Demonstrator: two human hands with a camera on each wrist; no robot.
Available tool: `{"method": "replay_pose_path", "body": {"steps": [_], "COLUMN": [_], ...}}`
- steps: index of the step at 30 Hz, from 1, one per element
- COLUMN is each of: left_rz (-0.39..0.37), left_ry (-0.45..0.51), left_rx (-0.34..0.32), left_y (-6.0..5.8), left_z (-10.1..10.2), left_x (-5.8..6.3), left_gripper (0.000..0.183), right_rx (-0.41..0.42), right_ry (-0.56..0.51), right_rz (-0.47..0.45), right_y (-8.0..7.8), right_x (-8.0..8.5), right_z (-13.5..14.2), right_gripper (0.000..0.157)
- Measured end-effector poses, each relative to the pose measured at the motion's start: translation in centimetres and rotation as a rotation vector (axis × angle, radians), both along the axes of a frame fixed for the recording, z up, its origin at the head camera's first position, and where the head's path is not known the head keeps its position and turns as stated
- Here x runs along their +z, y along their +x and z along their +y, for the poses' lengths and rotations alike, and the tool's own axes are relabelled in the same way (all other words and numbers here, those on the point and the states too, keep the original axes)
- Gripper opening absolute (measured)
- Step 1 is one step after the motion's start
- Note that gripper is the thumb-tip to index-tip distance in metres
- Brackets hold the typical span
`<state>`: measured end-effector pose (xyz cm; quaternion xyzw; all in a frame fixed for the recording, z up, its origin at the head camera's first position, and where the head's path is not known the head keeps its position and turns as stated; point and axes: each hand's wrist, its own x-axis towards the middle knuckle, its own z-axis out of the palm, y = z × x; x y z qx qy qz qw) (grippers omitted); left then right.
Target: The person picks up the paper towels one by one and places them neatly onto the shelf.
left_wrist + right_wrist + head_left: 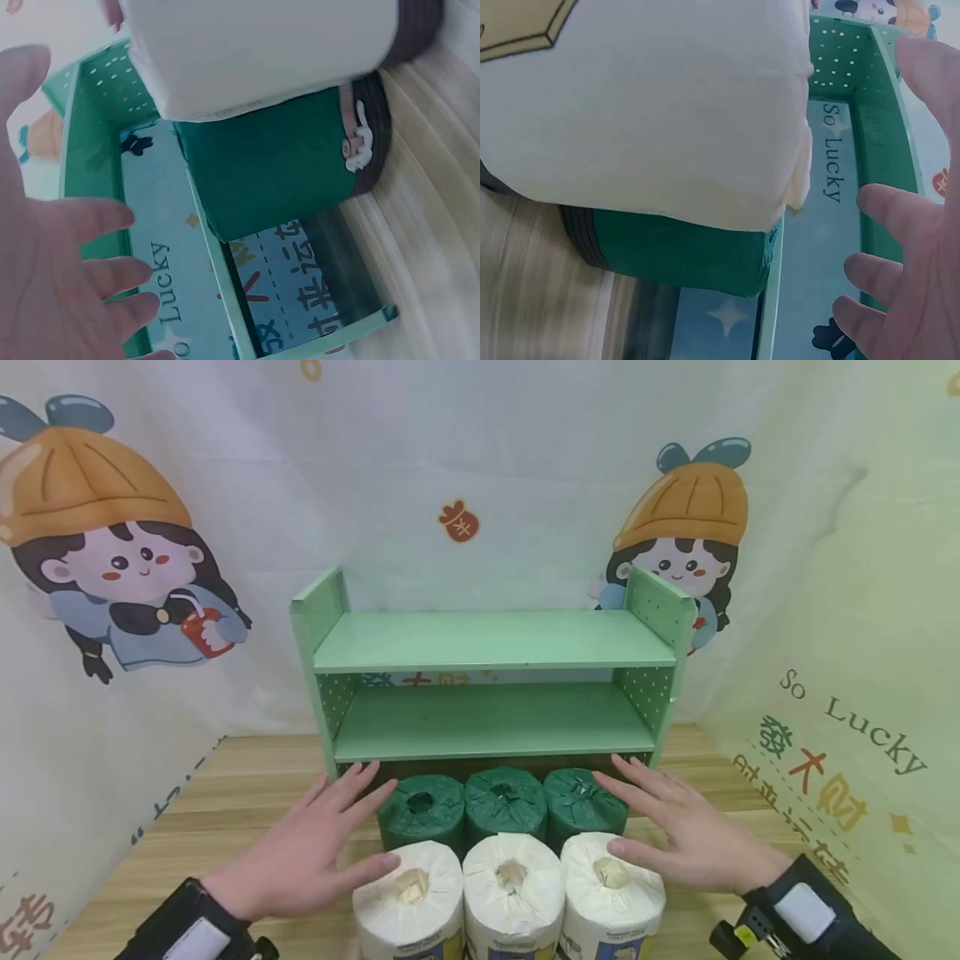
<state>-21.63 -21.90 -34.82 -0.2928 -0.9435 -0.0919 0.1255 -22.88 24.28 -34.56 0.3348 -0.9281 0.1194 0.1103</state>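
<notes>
Three white paper-wrapped toilet rolls [512, 902] stand upright in a front row. Behind them is a row of three green-wrapped rolls [505, 806]. My left hand [311, 847] spreads its fingers at the left side of both rows, its thumb over or against the left white roll [375, 897]. At the right side my right hand [686, 831] is likewise spread, its thumb by the right white roll [641, 889]. Whether either hand touches the wrapping I cannot tell. Both wrist views show relaxed fingers holding nothing, beside a white roll [262, 52] and a green roll [682, 251].
A light green two-tier shelf [495, 643] with dotted side panels stands on the wood-grain table [195, 827] right behind the green rolls. Its boards bear nothing. A printed cloth [480, 452] with cartoon figures hangs behind and at both sides.
</notes>
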Motion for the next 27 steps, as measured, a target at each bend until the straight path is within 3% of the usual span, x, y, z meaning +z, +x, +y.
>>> {"method": "replay_pose_path", "body": {"steps": [6, 13, 20, 24, 27], "left_rz": [0.01, 0.065, -0.112, -0.199, -0.221], "left_ry": [0.299, 0.682, 0.882, 0.96, 0.98], "left_rx": [0.045, 0.144, 0.258, 0.275, 0.287], "left_y": [-1.2, -3.7, -7.0, -8.6, -9.6], "left_z": [-1.7, -3.4, -4.2, -4.6, -4.5], "left_x": [-0.2, -0.7, -1.6, -2.5, -3.3], "left_gripper": [0.066, 0.06, 0.076, 0.083, 0.086], "right_rx": [0.013, -0.097, -0.06, -0.046, -0.038], "right_ry": [-0.077, -0.251, -0.473, -0.526, -0.539], "right_rz": [-0.009, -0.132, -0.195, -0.219, -0.219], "right_y": [0.4, 1.2, 1.6, 2.0, 2.4], "right_x": [-0.2, -1.5, -3.5, -4.4, -5.0], "right_z": [-0.1, 0.4, 1.1, 0.9, 0.8], "right_gripper": [0.07, 0.077, 0.07, 0.07, 0.07]}}
